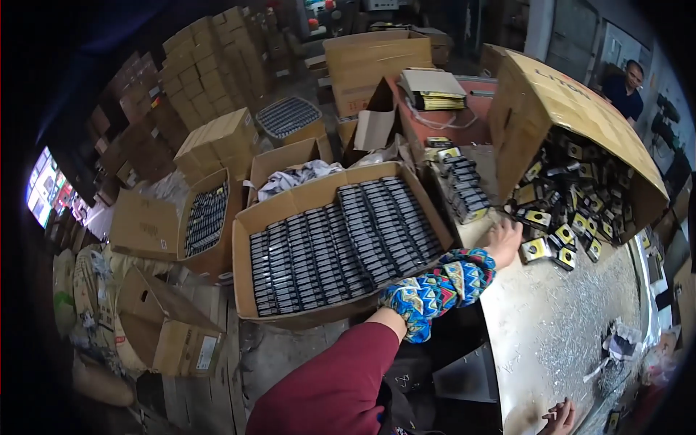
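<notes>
Fingers (516, 230) of left hand (501, 243) | beside yellow-black boxes (536, 250) | right hand (559, 417) apart

Left grip (503, 242) (bare) near packs (536, 250)

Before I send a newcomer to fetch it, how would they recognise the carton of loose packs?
Find the pale worktop on the right. Toward its far end, right of the outstretched left hand, is a large brown carton tipped over. Unlike the other cartons, it spills loose black-and-yellow packs from its mouth.
</notes>
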A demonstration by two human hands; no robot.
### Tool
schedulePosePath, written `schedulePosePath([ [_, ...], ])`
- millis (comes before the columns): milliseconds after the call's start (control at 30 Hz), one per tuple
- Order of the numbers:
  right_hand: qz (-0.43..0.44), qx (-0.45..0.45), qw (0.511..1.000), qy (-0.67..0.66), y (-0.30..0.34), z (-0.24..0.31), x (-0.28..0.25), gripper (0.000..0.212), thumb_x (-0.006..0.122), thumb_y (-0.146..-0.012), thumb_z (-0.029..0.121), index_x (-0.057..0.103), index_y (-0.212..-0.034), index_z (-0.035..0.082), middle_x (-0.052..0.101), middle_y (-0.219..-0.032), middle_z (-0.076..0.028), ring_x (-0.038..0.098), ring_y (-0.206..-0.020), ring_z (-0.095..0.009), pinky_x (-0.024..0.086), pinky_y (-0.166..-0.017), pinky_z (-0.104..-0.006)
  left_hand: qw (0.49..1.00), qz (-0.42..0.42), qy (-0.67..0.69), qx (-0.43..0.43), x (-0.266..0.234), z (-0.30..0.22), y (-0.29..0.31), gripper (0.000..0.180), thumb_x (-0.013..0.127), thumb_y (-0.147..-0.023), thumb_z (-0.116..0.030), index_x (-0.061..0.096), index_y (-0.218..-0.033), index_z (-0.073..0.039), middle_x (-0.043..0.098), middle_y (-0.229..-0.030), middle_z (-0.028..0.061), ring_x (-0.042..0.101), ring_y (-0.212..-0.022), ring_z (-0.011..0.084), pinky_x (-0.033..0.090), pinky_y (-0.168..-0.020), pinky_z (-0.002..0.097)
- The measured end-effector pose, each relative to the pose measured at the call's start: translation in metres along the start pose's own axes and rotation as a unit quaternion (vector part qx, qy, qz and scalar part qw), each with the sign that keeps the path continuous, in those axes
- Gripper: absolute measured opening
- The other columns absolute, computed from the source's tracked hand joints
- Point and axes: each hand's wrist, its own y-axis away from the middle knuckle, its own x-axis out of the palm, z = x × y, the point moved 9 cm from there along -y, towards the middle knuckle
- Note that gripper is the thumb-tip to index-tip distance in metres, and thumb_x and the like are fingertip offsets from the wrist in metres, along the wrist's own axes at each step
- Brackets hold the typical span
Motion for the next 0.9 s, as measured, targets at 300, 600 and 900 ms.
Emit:
schedulePosePath([
  [300,-0.029,0.004,0.995,-0.093,0.043,0.015,0.089,0.035,0.057,-0.095,0.029,0.061,-0.117,0.002,0.059,-0.089,-0.005,0.055,-0.078,-0.012,0.043,-0.072,-0.0280,0.820,0.217,0.528,0.051,-0.031,-0.023,0.092,0.035,0.060,-0.093,-0.019,0.054,-0.122,0.000,0.065,-0.097,0.0086,0.064,-0.085,0.0186,0.051,-0.073,0.0338],
  [600,0.094,-0.047,0.985,-0.134,0.073,0.059,0.237,0.027,0.057,-0.098,0.012,0.061,-0.120,-0.002,0.061,-0.076,0.000,0.051,-0.061,-0.003,0.043,-0.054,-0.0186,0.545,0.415,0.704,-0.187,0.010,0.024,0.244,0.051,0.053,-0.098,-0.021,0.029,-0.141,-0.011,0.054,-0.123,0.0151,0.061,-0.101,0.0229,0.056,-0.077,0.0324],
  [900,0.070,0.071,0.971,-0.218,0.118,-0.035,0.268,0.021,0.057,-0.097,0.020,0.061,-0.103,0.001,0.055,-0.067,0.002,0.048,-0.053,-0.005,0.039,-0.047,-0.0210,0.909,0.322,0.232,0.130,0.005,0.047,0.326,0.083,0.070,-0.086,-0.018,0.017,-0.149,-0.003,0.037,-0.141,0.0225,0.039,-0.130,0.0342,0.033,-0.108,0.0403],
])
